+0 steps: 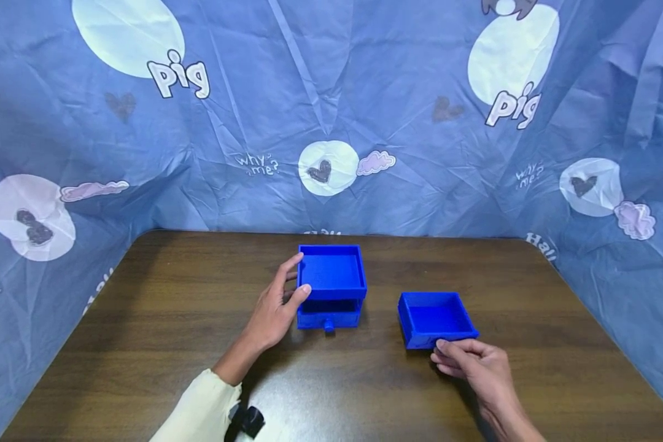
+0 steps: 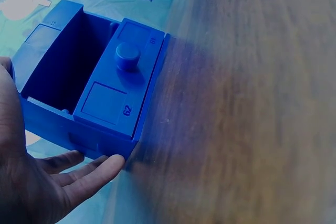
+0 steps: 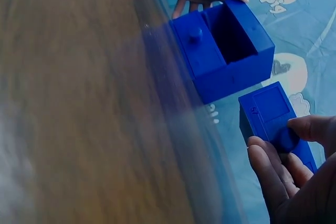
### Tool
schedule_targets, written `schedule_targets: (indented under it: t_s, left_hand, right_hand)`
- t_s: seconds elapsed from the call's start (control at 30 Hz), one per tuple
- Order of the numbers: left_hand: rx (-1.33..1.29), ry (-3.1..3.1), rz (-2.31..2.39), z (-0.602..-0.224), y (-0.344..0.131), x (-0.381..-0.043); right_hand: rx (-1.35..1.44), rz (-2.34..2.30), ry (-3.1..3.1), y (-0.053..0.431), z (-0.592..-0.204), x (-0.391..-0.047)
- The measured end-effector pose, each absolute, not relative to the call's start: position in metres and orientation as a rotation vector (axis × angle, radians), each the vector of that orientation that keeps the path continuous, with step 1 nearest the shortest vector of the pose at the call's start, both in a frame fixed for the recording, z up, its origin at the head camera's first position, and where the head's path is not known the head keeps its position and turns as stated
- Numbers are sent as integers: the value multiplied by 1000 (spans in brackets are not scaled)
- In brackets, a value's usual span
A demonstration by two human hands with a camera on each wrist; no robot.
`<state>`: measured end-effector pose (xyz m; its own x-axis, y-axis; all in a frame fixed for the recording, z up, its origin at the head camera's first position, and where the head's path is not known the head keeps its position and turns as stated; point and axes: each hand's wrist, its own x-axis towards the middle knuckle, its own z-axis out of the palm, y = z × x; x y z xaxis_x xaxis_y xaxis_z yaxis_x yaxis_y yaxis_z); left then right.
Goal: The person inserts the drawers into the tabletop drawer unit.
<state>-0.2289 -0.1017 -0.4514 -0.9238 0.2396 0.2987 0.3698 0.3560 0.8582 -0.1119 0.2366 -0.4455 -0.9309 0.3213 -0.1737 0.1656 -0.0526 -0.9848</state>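
Observation:
A small blue drawer cabinet (image 1: 331, 293) stands on the table, with an open tray top, a vacant upper slot and a lower drawer (image 2: 107, 103) pushed in, its round knob facing front. My left hand (image 1: 273, 307) rests against the cabinet's left side, its fingers fairly straight and spread and the thumb at the top front edge. To the right, a separate blue drawer (image 1: 436, 316) is out of the cabinet, open side up, with nothing in it. My right hand (image 1: 477, 365) pinches its front knob (image 3: 286, 139) between thumb and fingers. Whether this drawer touches the table is unclear.
The brown wooden table (image 1: 160, 294) extends around both blue pieces. A blue printed cloth (image 1: 431, 178) hangs behind it and along both sides. A dark strap-mounted device (image 1: 251, 420) sits by the left sleeve.

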Motion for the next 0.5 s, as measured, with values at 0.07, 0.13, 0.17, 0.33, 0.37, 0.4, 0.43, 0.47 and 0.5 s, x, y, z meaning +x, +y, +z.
schedule_targets:
  t_s: [0.07, 0.13, 0.17, 0.33, 0.37, 0.4, 0.43, 0.47, 0.5]
  left_hand:
    - [-558, -2485, -1620, -451, -102, -229]
    - [-557, -2486, -1619, -451, -103, -229]
    - [-556, -2489, -1620, -451, -103, -228]
    - [-558, -2486, -1614, -449, -103, -230]
    - [-554, -2493, -1611, -449, -103, -230]
    - [-552, -2495, -1612, -449, -103, -231]
    - [-550, -2498, -1617, -449, -102, -231]
    - [-546, -2500, -1624, -450, -102, -230]
    - [-537, -2509, -1628, -451, -102, -229]
  right_hand:
    - [-529, 2133, -2091, 234, -446, -112]
    - [-513, 2136, -2095, 230, -446, -111]
    - [-504, 2137, -2097, 228, -447, -111]
    - [-436, 2134, -2116, 221, -447, -111]
    - [-426, 2132, -2118, 221, -447, -111]
    - [-413, 2131, -2124, 221, -447, -111]
    - [-401, 2134, -2128, 220, -448, -110]
    - [-392, 2138, -2131, 219, -448, -109]
    - [-385, 2145, -2137, 219, -449, -108]
